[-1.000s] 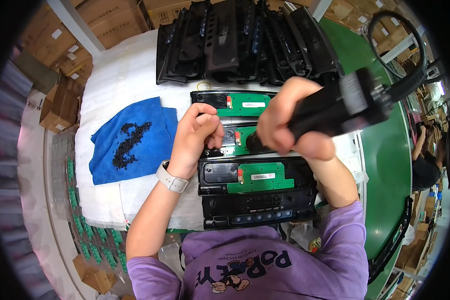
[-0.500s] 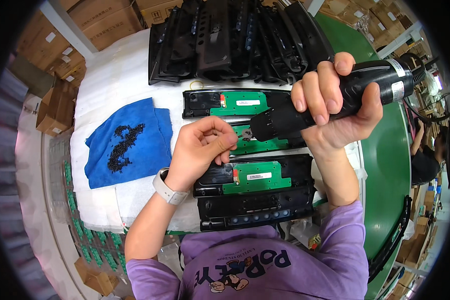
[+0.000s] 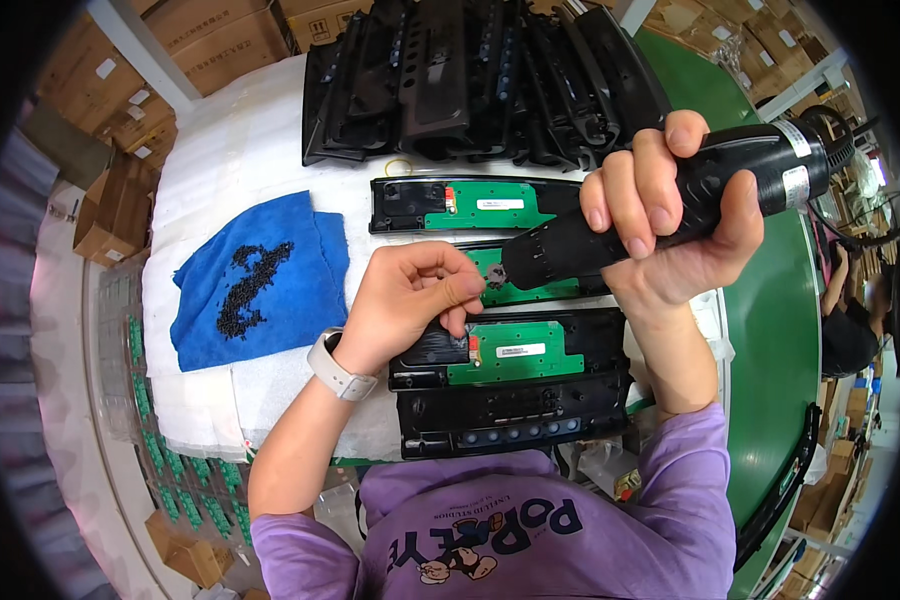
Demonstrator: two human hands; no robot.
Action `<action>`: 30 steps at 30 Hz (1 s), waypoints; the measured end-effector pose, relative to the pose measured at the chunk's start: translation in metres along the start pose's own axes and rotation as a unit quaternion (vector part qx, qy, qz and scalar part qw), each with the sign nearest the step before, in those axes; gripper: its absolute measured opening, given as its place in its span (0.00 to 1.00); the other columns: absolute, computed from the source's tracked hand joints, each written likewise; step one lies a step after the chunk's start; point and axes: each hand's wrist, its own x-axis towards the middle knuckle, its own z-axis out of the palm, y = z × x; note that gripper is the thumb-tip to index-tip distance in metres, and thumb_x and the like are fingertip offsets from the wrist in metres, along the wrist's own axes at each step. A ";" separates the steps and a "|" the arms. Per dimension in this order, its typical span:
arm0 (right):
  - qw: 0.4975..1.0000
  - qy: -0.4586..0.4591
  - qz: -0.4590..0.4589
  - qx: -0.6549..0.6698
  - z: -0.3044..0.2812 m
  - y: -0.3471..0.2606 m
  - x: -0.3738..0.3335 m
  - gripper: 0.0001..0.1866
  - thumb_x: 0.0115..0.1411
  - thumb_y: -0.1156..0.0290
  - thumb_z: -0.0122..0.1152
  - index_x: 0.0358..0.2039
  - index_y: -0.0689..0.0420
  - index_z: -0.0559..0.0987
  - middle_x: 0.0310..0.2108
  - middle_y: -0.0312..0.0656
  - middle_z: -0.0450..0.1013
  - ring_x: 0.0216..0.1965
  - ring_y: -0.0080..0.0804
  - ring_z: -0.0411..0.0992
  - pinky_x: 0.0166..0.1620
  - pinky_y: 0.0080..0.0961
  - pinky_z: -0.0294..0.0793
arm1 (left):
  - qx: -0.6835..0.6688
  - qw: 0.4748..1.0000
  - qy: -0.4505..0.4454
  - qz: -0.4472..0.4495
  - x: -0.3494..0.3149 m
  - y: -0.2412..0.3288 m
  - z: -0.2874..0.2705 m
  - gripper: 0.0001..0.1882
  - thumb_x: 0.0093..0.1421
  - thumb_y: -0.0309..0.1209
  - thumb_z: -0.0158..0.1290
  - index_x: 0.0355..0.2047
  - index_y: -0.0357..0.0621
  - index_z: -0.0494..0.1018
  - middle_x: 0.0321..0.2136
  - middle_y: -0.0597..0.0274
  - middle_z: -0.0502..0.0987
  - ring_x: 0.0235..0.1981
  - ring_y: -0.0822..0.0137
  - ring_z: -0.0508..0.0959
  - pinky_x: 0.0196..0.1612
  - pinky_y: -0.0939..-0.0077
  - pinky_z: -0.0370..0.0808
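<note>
My right hand (image 3: 670, 272) grips a black electric screwdriver (image 3: 735, 175), which lies almost level and points left. Its narrow tip (image 3: 496, 274) is close to the fingertips of my left hand (image 3: 410, 295), pinched together; whatever sits between them is too small to make out. Below both hands is a black panel with a green circuit board (image 3: 560, 287), partly covered by the tool and my fingers. Similar panels with green boards lie behind it (image 3: 490, 205) and in front of it (image 3: 515, 352). On the left, a blue cloth (image 3: 195, 300) bears a heap of small black screws (image 3: 240, 300).
Stacked black panels (image 3: 435, 90) fill the far side of the white-covered table (image 3: 210, 150). A panel with a row of round buttons (image 3: 515, 430) lies at the near edge. A cable (image 3: 850, 240) trails from the screwdriver. At right is a green surface (image 3: 770, 350); a person (image 3: 850, 330) is farther off.
My left fingertips have shifted slightly right, nearer the screwdriver's tip. The view has moved a little; the right hand keeps its grip on the tool.
</note>
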 end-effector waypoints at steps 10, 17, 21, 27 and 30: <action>0.987 -0.033 0.103 -0.121 0.016 0.022 -0.009 0.21 0.56 0.52 0.52 0.36 0.58 0.64 0.13 0.30 0.59 0.11 0.21 0.57 0.20 0.23 0.62 | -0.008 0.986 0.107 0.124 0.015 -0.011 -0.021 0.10 0.64 0.27 0.38 0.37 0.33 0.67 0.33 0.53 0.74 0.32 0.68 0.77 0.37 0.82 0.72; 0.979 -0.104 0.121 -0.123 0.032 0.043 -0.021 0.14 0.45 0.84 0.57 0.33 0.63 0.67 0.20 0.36 0.65 0.18 0.14 0.62 0.22 0.12 0.61 | -0.099 0.977 0.158 0.099 0.016 -0.018 -0.024 0.09 0.63 0.24 0.35 0.40 0.32 0.61 0.34 0.46 0.73 0.35 0.60 0.78 0.36 0.78 0.75; 0.974 -0.075 0.127 -0.170 0.034 0.051 -0.025 0.20 0.49 0.62 0.64 0.32 0.58 0.64 0.13 0.35 0.62 0.13 0.22 0.60 0.19 0.18 0.62 | -0.109 0.976 0.161 0.094 0.017 -0.019 -0.027 0.10 0.65 0.30 0.35 0.39 0.34 0.60 0.27 0.49 0.75 0.25 0.62 0.79 0.27 0.79 0.75; 0.929 -0.221 0.098 -0.281 0.036 0.053 -0.018 0.13 0.46 0.76 0.61 0.28 0.60 0.65 0.16 0.37 0.65 0.16 0.22 0.64 0.21 0.18 0.65 | -0.103 0.978 0.167 0.075 0.017 -0.022 -0.020 0.14 0.65 0.36 0.37 0.32 0.38 0.66 0.09 0.70 0.61 0.07 0.83 0.54 0.10 0.89 0.50; 0.915 -0.223 0.142 -0.304 0.037 0.053 -0.012 0.11 0.44 0.80 0.60 0.26 0.61 0.66 0.16 0.38 0.67 0.17 0.21 0.65 0.22 0.17 0.67 | -0.087 0.982 0.137 0.096 0.019 -0.027 -0.020 0.10 0.64 0.33 0.38 0.32 0.40 0.66 0.10 0.74 0.58 0.08 0.83 0.52 0.11 0.87 0.47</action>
